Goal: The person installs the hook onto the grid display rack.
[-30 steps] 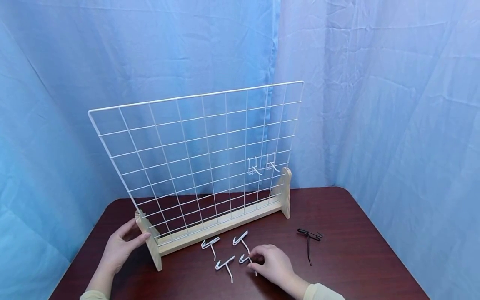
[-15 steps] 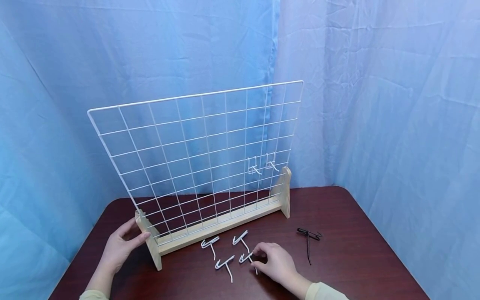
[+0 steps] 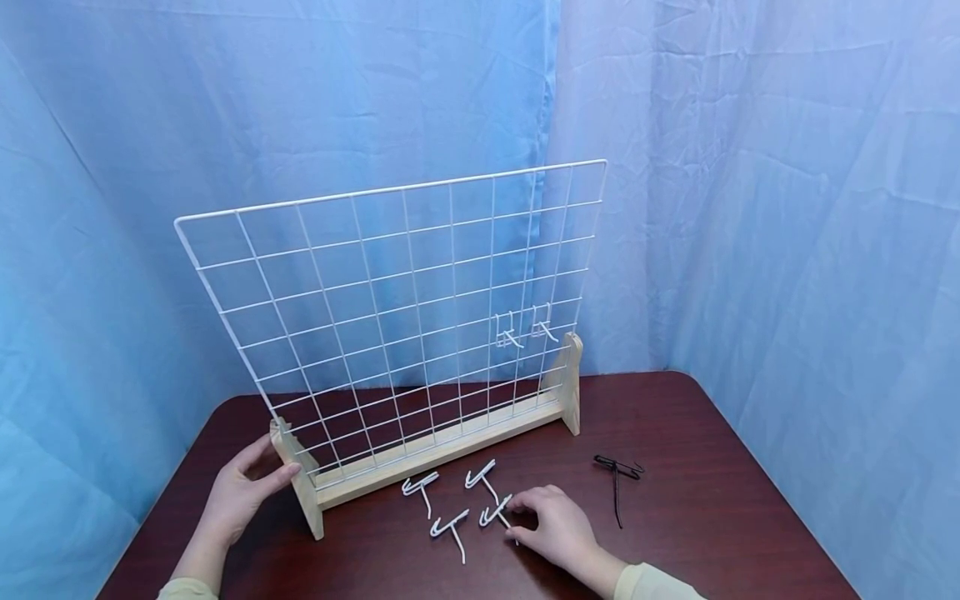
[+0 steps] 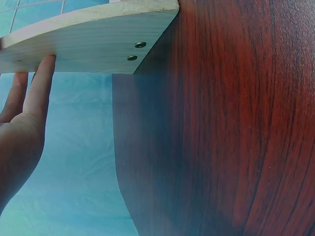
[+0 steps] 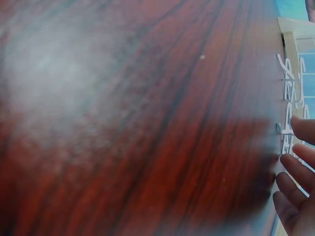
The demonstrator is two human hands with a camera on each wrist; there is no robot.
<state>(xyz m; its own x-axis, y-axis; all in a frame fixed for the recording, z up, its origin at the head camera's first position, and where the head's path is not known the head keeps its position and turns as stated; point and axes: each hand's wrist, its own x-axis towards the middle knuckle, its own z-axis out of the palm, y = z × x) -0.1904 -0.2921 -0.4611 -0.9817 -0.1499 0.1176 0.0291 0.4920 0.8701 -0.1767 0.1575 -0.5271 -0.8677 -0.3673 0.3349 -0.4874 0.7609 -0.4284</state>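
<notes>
Pinching pale wooden upright [image 3: 302, 492] with left hand [image 3: 240, 492], bent white hook [image 3: 496, 512], apparently, with right hand [image 3: 557, 527]

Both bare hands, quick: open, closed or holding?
Left hand: holding the pale wooden end panel.
Right hand: at a white bent-wire hook; whether it grips cannot be told.
</notes>
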